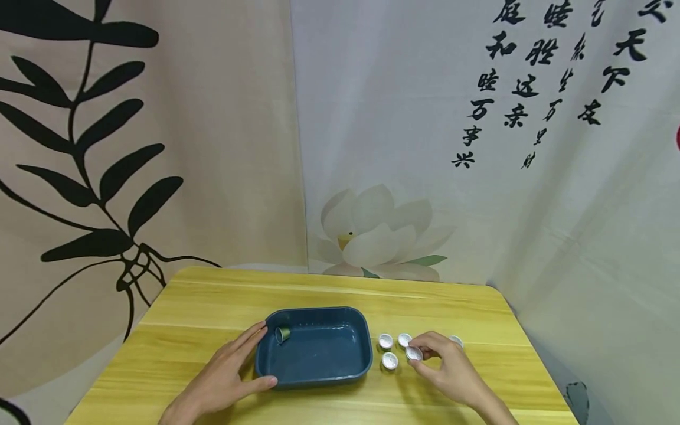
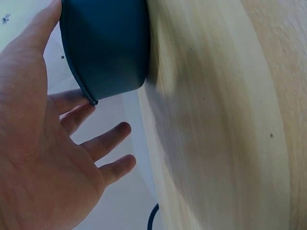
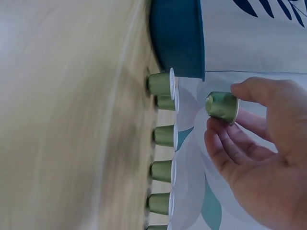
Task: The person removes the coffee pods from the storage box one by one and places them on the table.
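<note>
A dark blue rectangular tray (image 1: 313, 378) stands on the table, with a green coffee capsule (image 1: 283, 334) lying on its side in the far left corner. My left hand (image 1: 225, 369) is at the tray's left end; its thumb and fingertips touch the rim, and the ring and little fingers spread free in the left wrist view. Right of the tray, my right hand (image 1: 448, 366) pinches a green coffee capsule (image 3: 223, 106) between thumb and fingers, raised above the tabletop. Several more capsules (image 1: 390, 360) stand with silver lids up beside it, some partly hidden behind the hand.
The wooden table (image 1: 265, 289) has rounded far corners. Behind it hangs a pale curtain (image 1: 382, 147) with a printed lotus, dark leaves and brush characters. In the right wrist view, a row of capsules (image 3: 163, 171) extends away from the tray.
</note>
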A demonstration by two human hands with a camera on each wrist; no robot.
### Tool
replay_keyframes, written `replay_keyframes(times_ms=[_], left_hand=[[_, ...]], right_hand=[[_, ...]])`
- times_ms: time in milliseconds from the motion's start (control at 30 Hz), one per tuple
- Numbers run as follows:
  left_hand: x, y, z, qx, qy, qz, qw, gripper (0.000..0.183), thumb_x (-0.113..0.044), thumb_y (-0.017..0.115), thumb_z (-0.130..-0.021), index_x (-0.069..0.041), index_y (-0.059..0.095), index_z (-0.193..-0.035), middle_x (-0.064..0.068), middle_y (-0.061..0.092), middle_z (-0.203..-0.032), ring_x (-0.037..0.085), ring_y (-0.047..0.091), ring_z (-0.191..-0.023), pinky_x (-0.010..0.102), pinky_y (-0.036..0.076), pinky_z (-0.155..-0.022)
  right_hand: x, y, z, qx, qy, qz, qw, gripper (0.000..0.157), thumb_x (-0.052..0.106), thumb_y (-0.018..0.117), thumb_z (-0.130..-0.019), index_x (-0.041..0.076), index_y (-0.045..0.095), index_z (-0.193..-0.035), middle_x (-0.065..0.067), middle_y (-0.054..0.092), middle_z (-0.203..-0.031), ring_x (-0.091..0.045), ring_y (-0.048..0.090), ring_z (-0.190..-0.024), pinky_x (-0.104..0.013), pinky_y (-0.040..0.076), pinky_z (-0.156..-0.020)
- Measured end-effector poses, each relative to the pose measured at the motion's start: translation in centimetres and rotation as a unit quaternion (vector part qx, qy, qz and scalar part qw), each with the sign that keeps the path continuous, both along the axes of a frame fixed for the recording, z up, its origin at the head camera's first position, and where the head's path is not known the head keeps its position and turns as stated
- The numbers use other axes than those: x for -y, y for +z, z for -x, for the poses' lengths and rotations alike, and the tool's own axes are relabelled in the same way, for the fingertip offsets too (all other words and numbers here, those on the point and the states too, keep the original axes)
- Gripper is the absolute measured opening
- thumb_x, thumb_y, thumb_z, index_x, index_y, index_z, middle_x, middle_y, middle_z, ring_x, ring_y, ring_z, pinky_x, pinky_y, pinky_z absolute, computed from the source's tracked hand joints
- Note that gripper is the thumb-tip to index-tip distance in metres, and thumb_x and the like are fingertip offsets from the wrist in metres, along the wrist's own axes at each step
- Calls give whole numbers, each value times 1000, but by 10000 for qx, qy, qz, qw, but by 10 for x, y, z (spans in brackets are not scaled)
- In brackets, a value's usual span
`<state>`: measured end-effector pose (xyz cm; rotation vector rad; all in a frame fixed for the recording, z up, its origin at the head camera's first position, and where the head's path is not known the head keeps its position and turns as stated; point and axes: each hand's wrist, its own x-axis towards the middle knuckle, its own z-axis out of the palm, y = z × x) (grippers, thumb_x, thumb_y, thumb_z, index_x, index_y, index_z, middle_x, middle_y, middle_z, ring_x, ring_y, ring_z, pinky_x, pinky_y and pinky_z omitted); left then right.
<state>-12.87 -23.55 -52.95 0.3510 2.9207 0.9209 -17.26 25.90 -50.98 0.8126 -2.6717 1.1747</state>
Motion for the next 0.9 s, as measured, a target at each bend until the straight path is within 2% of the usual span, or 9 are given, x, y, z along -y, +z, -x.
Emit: replay_keyframes(times_ms=[167,300,467,667,900], left_hand=[[0,-1,0,-20,-13,-22,10000,110,-71,81,-95,-12,39,-177,13,32,-187,54,46,-162,85,41,-121],[0,-1,1,-5,-26,-40,10000,109,-72,80,-95,-12,39,-177,13,32,-188,54,46,-163,85,41,-121],[0,-2,1,28,-37,-59,10000,110,-73,79,-96,-13,38,-178,12,31,-188,55,45,-163,84,43,-120],[1,-2,1,-15,-54,-79,10000,109,-72,80,-95,-13,38,-177,11,32,-187,55,45,-162,83,44,-120],[1,-2,1,13,-87,-118,9999,109,-72,80,-95,-13,38,-178,11,32,-188,54,45,-163,82,46,-119]], right_hand=[[-1,-7,-1,-200,-35,98,9997,19,10,89,-97,13,82,-114,1,79,-114,-1,70,-93,-32,70,-83],[1,-14,0,-140,-258,67,9995,22,8,92,-94,13,81,-113,3,78,-108,-4,70,-91,-32,70,-82],[3,-21,2,217,-599,-48,9980,26,4,92,-91,10,81,-114,2,78,-105,-8,75,-92,-28,70,-80],[6,-29,3,658,-714,28,9953,29,2,93,-90,3,79,-116,-7,81,-109,-16,81,-95,-16,66,-79],[9,-36,4,868,-750,-103,9933,31,3,93,-91,1,77,-117,-10,79,-111,-8,80,-89,-18,67,-77]])
